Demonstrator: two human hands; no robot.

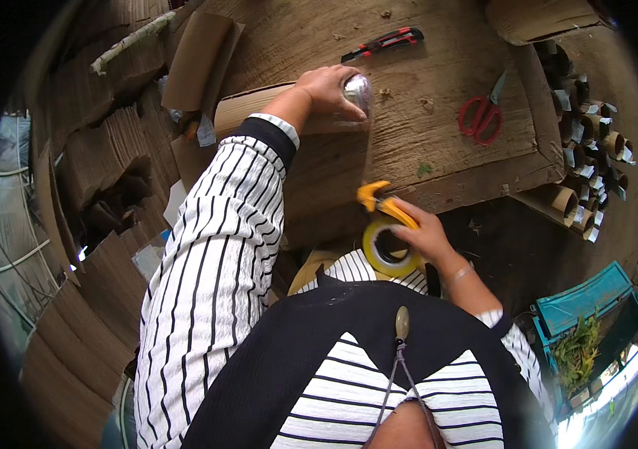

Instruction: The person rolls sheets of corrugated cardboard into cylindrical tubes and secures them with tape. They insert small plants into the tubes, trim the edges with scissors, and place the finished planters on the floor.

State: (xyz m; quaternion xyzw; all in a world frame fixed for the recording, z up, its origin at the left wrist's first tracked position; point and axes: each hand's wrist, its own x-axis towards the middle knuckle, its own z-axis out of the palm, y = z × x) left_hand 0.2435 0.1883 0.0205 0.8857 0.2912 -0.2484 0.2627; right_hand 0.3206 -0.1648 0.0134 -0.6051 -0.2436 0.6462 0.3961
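My left hand (320, 91) is closed around the end of a rolled piece of brown cardboard (248, 112) lying on the wooden table. A shiny, clear-wrapped rounded end (358, 91) shows beside its fingers; what is inside I cannot make out. Close to my body, my right hand (427, 238) grips a yellow tape dispenser (398, 211) carrying a roll of tape (369, 251). A strip of clear tape (368, 153) appears to stretch between the dispenser and the wrapped end.
A red-and-black utility knife (385, 43) and red-handled scissors (480, 120) lie on the wooden tabletop (409, 138). Several cardboard tubes (562, 198) are stacked to the right. Cardboard sheets (83, 314) crowd the left side. A teal crate (585, 299) with green leaves stands at lower right.
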